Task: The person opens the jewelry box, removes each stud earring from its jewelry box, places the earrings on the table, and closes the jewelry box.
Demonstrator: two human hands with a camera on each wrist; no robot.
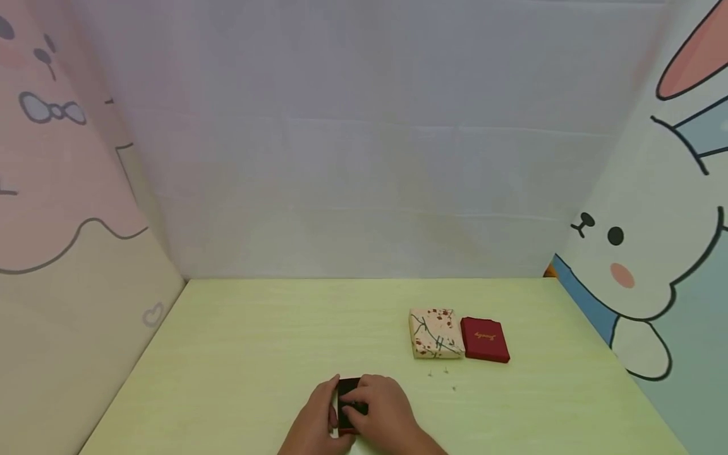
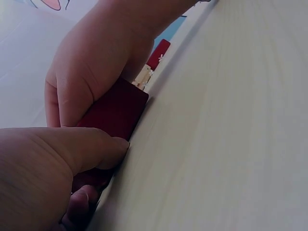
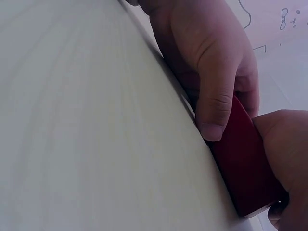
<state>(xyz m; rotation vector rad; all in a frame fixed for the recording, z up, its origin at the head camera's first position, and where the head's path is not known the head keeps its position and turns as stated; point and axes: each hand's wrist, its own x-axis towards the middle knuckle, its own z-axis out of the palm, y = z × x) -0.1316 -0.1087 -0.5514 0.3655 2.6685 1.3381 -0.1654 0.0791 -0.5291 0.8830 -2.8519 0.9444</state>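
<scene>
A small dark red box base [image 1: 348,431] with a black inside [image 1: 349,384] lies near the table's front edge. My left hand [image 1: 318,411] grips it from the left, its thumb pressed on the red near wall [image 2: 115,113]. From the right, my right hand [image 1: 387,407] reaches over the box with thumb and forefinger bent down to the black inside. Whether something small is between those fingertips is hidden. Beyond the right hand, tiny ornaments [image 1: 446,371] lie scattered on the table; in the left wrist view they look like pale little flowers [image 2: 161,57].
A cream box [image 1: 436,333] with a red blossom print lies farther back, right of the middle. Against its right side is a flat dark red lid [image 1: 485,340] with gold lettering. White cloth [image 1: 364,158] and cartoon-printed panels [image 1: 654,253] enclose the pale wooden table [image 1: 256,341].
</scene>
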